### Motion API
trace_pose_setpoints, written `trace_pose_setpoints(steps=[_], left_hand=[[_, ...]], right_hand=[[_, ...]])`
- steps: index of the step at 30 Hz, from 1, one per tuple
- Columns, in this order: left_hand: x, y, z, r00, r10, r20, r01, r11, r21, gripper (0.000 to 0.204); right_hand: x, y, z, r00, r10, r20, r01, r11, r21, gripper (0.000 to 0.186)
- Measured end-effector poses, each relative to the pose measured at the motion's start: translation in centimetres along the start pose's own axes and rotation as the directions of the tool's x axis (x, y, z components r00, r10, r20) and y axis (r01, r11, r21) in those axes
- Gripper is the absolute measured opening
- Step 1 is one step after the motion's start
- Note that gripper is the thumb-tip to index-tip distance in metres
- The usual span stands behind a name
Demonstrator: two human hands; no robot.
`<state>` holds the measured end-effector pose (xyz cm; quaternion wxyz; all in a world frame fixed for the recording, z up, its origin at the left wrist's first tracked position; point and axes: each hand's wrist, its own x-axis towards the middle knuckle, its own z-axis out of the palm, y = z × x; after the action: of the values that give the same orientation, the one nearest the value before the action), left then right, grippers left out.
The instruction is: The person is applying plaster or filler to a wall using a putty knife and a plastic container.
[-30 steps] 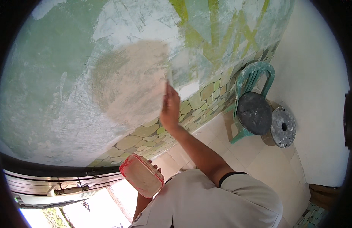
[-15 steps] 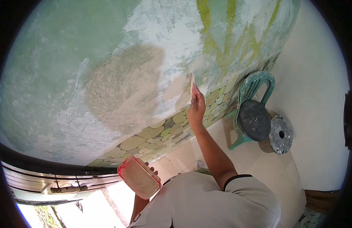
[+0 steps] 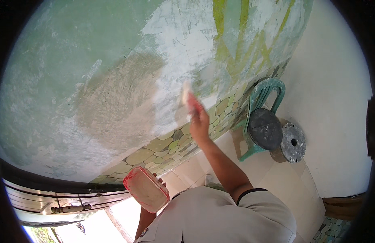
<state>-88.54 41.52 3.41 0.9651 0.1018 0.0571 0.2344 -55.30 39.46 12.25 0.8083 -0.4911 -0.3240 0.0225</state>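
My right hand (image 3: 199,124) is closed on a putty knife (image 3: 188,96) with red on it and a pale blade, blurred by motion. The blade is in front of the wall's whitish patch (image 3: 175,52); whether it touches cannot be told. Low at my left side, my left hand (image 3: 160,181) grips a rectangular red-rimmed plastic tub (image 3: 129,179) from its far side, only its fingertips showing. Pale putty (image 3: 149,190) coats the inside of the tub. Left of the knife, a broad beige putty patch (image 3: 118,97) covers part of the green wall (image 3: 74,36).
Stone-patterned cladding (image 3: 157,146) runs along the wall's foot. A green plastic chair (image 3: 252,121) with a dark round lid-like thing (image 3: 265,128) on it stands at the right, beside a paint-spattered round bucket (image 3: 294,141). At the lower left is a dark-edged door or shutter with a handle (image 3: 70,208).
My right hand and the putty knife have swung left and slightly down along the wall. The view has shifted a little; my left hand still holds the tub low.
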Motion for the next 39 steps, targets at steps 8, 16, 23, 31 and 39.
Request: trace_pose_setpoints(steps=[8,16,23,31,39], left_hand=[[-0.3,-0.3,0.6,0.973,0.144,-0.179,-0.146,0.989,0.0,0.078],[-1.0,1.3,-1.6,0.998,-0.008,-0.058,0.008,1.0,-0.005,0.084],[-1.7,0.5,0.7,0.999,0.003,0.049,0.006,0.984,-0.178,0.087],[-2.2,1.1,-0.7,0.998,0.052,0.045,-0.047,0.993,-0.107,0.086],[-4.9,2.4,-1.9,0.998,0.054,0.012,-0.054,0.998,0.028,0.081]], right_hand=[[1.3,-0.4,5.7,0.941,-0.327,0.083,0.325,0.816,-0.477,0.054],[1.6,-2.1,0.5,0.972,-0.236,-0.009,0.224,0.936,-0.272,0.032],[4.7,-0.1,-1.3,0.983,-0.151,-0.108,0.125,0.968,-0.219,0.032],[-3.2,-1.8,4.6,0.97,-0.1,0.22,0.147,0.966,-0.212,0.029],[-6.1,2.8,2.8,0.981,-0.133,-0.141,0.081,0.942,-0.326,0.033]])
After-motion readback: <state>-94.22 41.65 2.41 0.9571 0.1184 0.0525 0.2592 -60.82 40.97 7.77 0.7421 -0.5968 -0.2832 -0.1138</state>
